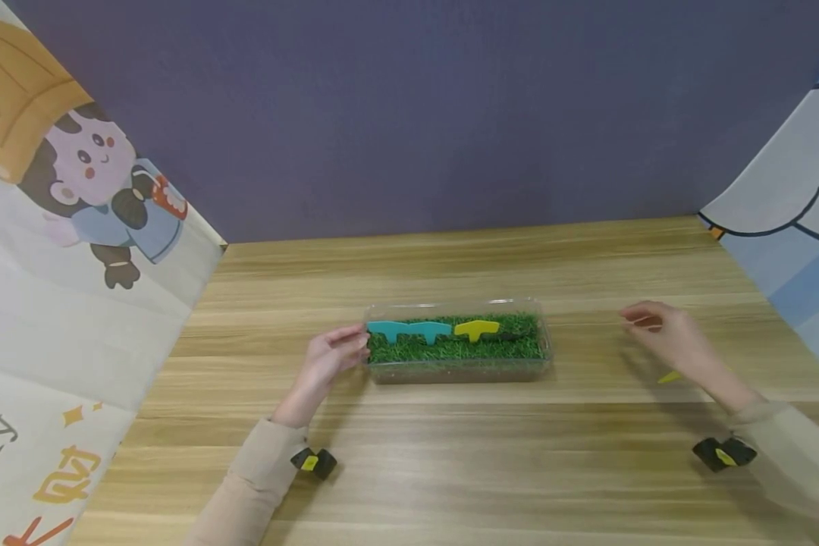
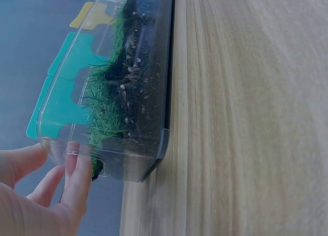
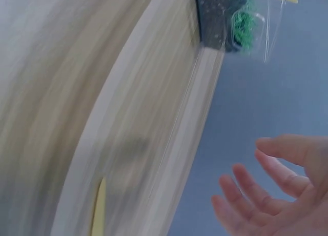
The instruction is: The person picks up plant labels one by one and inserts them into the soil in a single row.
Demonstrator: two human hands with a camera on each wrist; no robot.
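Observation:
A clear plastic planter box [image 1: 460, 371] holds soil and green grass [image 1: 423, 350]. A row of T-shaped plant labels stands in the grass: two turquoise labels [image 1: 428, 330] on the left and a yellow label [image 1: 476, 329] beside them. My left hand [image 1: 331, 353] is at the box's left end, its fairly straight fingers [image 2: 77, 182] touching the end wall and the thumb near the rim corner. To the right of the box, my right hand [image 1: 676, 341] hovers over the table, fingers loosely bent and holding nothing. Below it lies another yellow label [image 1: 670, 377], partly hidden by the forearm.
The box stands on a wood-grain table [image 1: 450, 462]. A dark blue-grey panel [image 1: 416, 114] rises along the back edge. Printed cloths with cartoon figures hang at the left [image 1: 54, 318] and right [image 1: 785, 189].

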